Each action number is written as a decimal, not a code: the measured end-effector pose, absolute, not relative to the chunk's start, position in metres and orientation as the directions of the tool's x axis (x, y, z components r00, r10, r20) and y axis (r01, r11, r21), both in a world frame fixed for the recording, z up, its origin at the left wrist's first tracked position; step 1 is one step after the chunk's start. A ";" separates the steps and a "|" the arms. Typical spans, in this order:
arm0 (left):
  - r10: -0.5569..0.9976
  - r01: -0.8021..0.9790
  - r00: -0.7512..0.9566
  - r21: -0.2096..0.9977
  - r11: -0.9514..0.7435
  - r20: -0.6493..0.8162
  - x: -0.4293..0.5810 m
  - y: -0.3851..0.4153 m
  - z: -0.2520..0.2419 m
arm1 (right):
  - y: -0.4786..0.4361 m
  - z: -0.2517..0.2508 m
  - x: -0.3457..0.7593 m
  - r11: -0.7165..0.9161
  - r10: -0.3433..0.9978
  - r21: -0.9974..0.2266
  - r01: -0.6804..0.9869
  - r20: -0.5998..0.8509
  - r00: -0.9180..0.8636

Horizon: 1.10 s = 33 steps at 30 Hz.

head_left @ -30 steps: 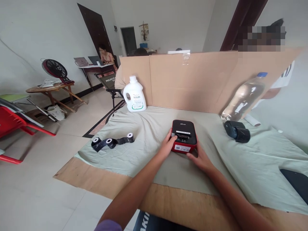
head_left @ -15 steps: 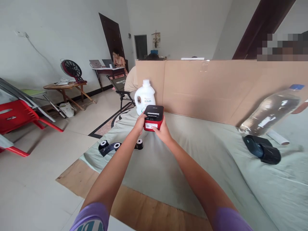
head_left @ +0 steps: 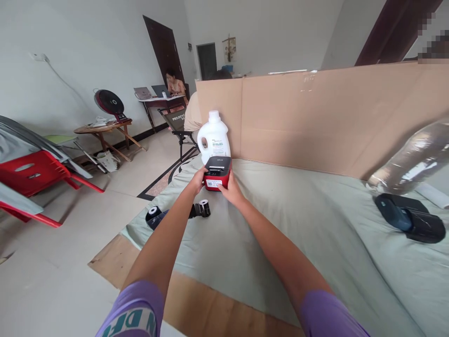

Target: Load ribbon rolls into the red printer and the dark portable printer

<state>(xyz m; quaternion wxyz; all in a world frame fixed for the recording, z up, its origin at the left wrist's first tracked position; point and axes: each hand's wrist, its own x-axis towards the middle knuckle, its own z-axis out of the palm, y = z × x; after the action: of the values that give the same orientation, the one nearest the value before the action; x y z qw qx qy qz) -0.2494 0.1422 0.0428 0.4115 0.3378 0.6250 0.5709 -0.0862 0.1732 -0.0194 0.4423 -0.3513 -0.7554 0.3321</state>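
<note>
A small red and black label printer (head_left: 218, 171) is held between my two hands, just in front of a white jug (head_left: 214, 138) with a handle. On the printer's left side my left hand (head_left: 198, 181) is closed on it. My right hand (head_left: 233, 189) grips the right side, its thumb near the white sticker on the front. Whether the printer's base touches the cloth I cannot tell. Black rolls of ribbon or tape (head_left: 204, 208) lie on the cloth left of my hands, partly hidden behind my left forearm.
A pale green cloth (head_left: 280, 224) covers the wooden board. Behind it stands a cardboard panel (head_left: 280, 121). To the right lie a large clear bottle (head_left: 410, 157) and a dark device (head_left: 407, 217). A red chair (head_left: 31, 175) and a fan (head_left: 110, 103) are at left; a person sits farther back.
The printer has moved slightly left and lower relative to the jug, still in both hands. My view has turned a little to the left and down.
</note>
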 end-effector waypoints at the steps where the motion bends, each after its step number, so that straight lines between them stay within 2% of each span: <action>1: 0.885 -0.020 -0.448 0.991 0.135 -0.130 -0.249 0.140 0.045 | 0.168 -0.019 -0.076 0.506 0.837 -0.828 0.244 0.403 -0.370; 4: 0.864 0.060 -0.495 0.988 0.142 -0.094 -0.246 0.125 0.051 | 0.145 -0.025 -0.016 0.420 0.874 -0.858 0.296 0.294 -0.387; 6: 0.853 0.107 -0.519 0.986 0.129 -0.055 -0.242 0.110 0.050 | 0.129 -0.032 0.049 0.433 0.872 -0.838 0.333 0.296 -0.391; 9: 0.841 0.328 -0.540 0.929 0.171 0.036 -0.232 0.083 0.042 | 0.110 -0.041 0.168 0.442 0.886 -0.779 0.445 0.302 -0.352; 11: 0.864 0.590 -0.494 0.768 0.249 0.099 -0.224 0.064 0.033 | 0.104 -0.043 0.245 0.388 0.921 -0.770 0.507 0.298 -0.252; 13: 0.913 0.800 -0.395 0.526 0.289 0.099 -0.217 0.048 0.024 | 0.100 -0.043 0.306 0.316 0.942 -0.783 0.535 0.328 -0.075; 15: 0.954 0.904 -0.296 0.339 0.260 0.057 -0.214 0.035 0.015 | 0.096 -0.041 0.346 0.232 0.930 -0.835 0.498 0.341 0.138; 17: 0.979 0.947 -0.200 0.264 0.183 0.037 -0.216 0.025 0.007 | 0.091 -0.037 0.363 0.176 0.891 -0.895 0.410 0.322 0.321; 19: 0.991 0.964 -0.105 0.253 0.082 0.079 -0.218 0.017 -0.001 | 0.087 -0.031 0.366 0.153 0.838 -0.922 0.355 0.311 0.448; 21: 0.980 0.972 -0.052 0.235 0.005 0.191 -0.216 0.010 -0.008 | 0.084 -0.024 0.366 0.138 0.755 -0.917 0.375 0.342 0.560; 23: 0.947 0.971 -0.072 0.238 -0.004 0.312 -0.209 0.001 -0.013 | 0.084 -0.018 0.372 0.120 0.660 -0.900 0.419 0.387 0.644; 27: 0.826 0.941 -0.162 0.338 -0.037 0.540 -0.190 -0.017 -0.012 | 0.089 -0.013 0.400 0.020 0.554 -0.861 0.508 0.433 0.711; 30: 0.756 0.906 -0.255 0.421 -0.030 0.603 -0.189 -0.025 -0.009 | 0.099 -0.010 0.420 -0.088 0.534 -0.802 0.591 0.463 0.707; 33: 0.703 0.872 -0.381 0.486 0.058 0.600 -0.200 -0.027 -0.010 | 0.114 -0.004 0.426 -0.215 0.612 -0.763 0.610 0.382 0.693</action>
<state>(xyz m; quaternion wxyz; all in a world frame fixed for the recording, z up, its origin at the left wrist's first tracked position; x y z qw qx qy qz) -0.1999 -0.0274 -0.0103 -0.1018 0.5471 0.7200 0.4145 0.4263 0.1143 -0.0037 0.4888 -0.7795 -0.3918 0.0009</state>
